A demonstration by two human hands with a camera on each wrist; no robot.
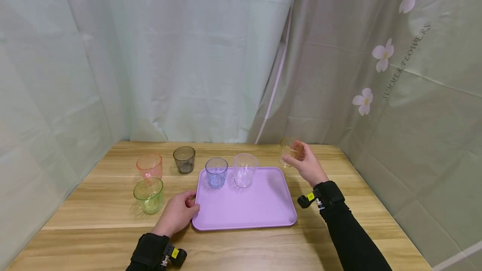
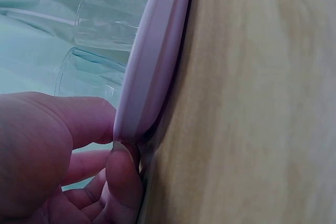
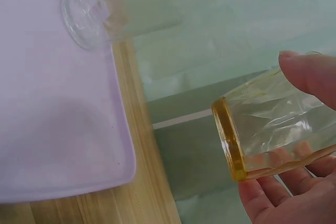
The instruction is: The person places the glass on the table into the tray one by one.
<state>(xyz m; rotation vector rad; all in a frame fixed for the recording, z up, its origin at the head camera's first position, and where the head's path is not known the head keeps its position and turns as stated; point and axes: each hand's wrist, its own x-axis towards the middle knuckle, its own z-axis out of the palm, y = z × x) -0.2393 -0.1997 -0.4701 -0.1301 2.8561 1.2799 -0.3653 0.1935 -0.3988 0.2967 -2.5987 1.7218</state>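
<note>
My right hand (image 1: 308, 166) grips an amber glass (image 1: 288, 152) beyond the tray's right back corner; in the right wrist view thumb and fingers span the glass (image 3: 283, 129), its thick base pointing toward the tray. At the left edge of the purple tray (image 1: 244, 212), my left hand (image 1: 178, 212) holds the rim between thumb and fingers, which the left wrist view shows close up. On the tray's back left part stand a blue glass (image 1: 216, 175) and, to its right, a clear glass (image 1: 244, 172), both upright.
Left of the tray, a green glass (image 1: 149, 195) stands near my left hand, with a pink glass (image 1: 149, 165) behind it. A grey-brown glass (image 1: 184, 160) is farther back. Pale curtains (image 1: 203, 53) border the wooden table (image 1: 94, 221) at the back and sides.
</note>
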